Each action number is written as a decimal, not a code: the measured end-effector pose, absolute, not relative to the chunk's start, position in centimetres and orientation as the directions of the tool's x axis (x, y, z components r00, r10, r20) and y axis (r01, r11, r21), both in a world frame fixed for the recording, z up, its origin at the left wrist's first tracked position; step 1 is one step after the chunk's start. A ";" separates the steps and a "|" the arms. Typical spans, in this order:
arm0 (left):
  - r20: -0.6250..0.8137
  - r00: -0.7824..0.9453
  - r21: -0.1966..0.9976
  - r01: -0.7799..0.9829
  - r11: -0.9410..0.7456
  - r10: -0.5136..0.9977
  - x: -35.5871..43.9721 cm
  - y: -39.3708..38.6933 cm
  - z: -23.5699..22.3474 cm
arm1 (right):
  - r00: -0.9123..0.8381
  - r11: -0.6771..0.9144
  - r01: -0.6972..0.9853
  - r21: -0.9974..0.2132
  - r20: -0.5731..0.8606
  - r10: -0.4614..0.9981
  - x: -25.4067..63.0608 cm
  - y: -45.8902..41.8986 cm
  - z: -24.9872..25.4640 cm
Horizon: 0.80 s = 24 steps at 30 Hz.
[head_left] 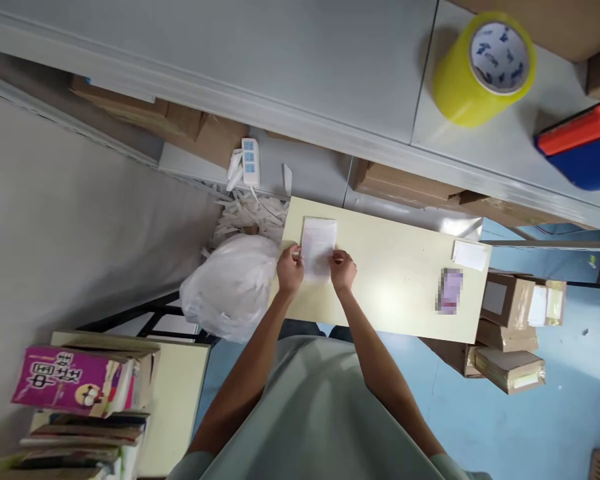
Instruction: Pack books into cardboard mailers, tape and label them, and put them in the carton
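Observation:
A white rectangular sheet or thin stack of paper lies on the pale yellow table, toward its left end. My left hand is closed at the paper's left edge, fingers curled in a pinch. At the opposite edge, my right hand pinches the paper between thumb and fingers. Whether it is one sheet or several cannot be made out. Farther right on the same table are a white slip and a blurred purple item.
Grey shelving runs across the front, carrying yellow tape and a power strip. Left of the table are a white plastic bag and paper strips. Cardboard boxes stand right; books are stacked lower left.

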<state>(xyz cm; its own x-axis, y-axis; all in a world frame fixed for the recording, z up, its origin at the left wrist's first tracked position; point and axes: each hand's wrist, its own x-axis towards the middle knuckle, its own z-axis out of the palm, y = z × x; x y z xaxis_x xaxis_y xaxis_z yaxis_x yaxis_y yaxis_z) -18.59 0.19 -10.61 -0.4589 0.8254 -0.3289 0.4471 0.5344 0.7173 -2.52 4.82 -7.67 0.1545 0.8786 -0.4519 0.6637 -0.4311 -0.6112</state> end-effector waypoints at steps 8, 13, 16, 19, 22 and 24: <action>-0.284 -0.407 0.749 0.472 0.466 0.868 -20.5 0.8 -11.1 | 0.236 -0.502 0.640 -0.581 -0.473 0.849 -4.9 5.4 -8.0; -0.306 -0.414 0.779 0.409 0.476 0.857 -20.2 1.7 -10.3 | 0.208 -0.437 0.694 -0.573 -0.421 0.883 -5.0 5.8 -7.8; -0.344 -0.401 0.795 0.357 0.490 0.849 -21.2 1.3 -9.0 | 0.191 -0.389 0.730 -0.561 -0.379 0.905 -5.3 5.4 -7.0; -0.299 -0.443 0.812 0.347 0.469 0.845 -22.8 -2.1 -6.9 | 0.144 -0.319 0.726 -0.610 -0.318 0.937 -5.3 3.5 -5.5; -0.205 -0.511 0.846 0.337 0.413 0.835 -24.4 -8.8 -4.6 | 0.043 -0.203 0.656 -0.727 -0.232 0.972 -4.7 -1.0 -3.7; -0.161 -0.564 0.870 0.307 0.386 0.810 -24.9 -14.7 -2.9 | -0.036 -0.150 0.576 -0.804 -0.208 0.977 -4.3 -5.3 -2.6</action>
